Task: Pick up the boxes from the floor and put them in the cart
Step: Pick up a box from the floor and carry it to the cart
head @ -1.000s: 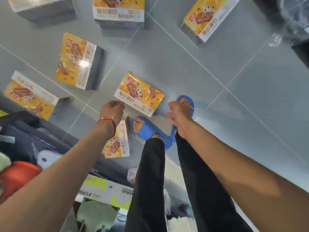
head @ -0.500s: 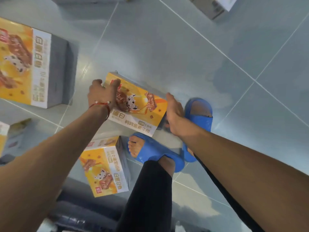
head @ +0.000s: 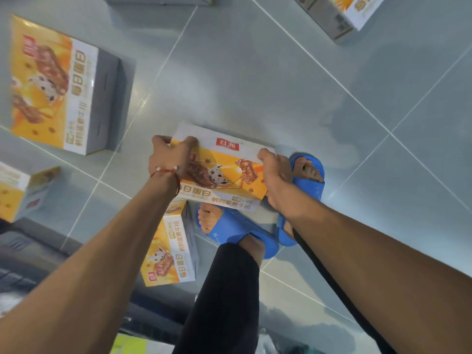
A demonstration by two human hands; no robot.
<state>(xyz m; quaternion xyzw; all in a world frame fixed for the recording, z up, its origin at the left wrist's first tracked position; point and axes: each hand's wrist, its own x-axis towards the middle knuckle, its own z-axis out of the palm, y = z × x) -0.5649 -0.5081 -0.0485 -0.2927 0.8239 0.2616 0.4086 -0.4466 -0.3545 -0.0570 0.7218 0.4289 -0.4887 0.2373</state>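
An orange and white snack box (head: 222,172) is held between both my hands just above my feet, tilted toward me. My left hand (head: 169,157) grips its left end, fingers curled over the far edge. My right hand (head: 274,172) grips its right end. Another box of the same kind (head: 168,249) lies on the grey tiled floor below it, beside my left foot. A larger-looking box (head: 58,88) lies at the left, one (head: 18,190) at the left edge, and one (head: 339,14) at the top right. The dark cart (head: 33,254) shows at the lower left.
My feet in blue slippers (head: 237,233) stand right under the held box. The edge of one more box (head: 158,0) shows at the top. Bare grey tiles (head: 357,123) spread to the right. Blurred items (head: 132,346) lie at the bottom edge.
Both hands reached down to the box and closed on its two ends. The box has tipped up off the floor, and the view has moved closer to it.
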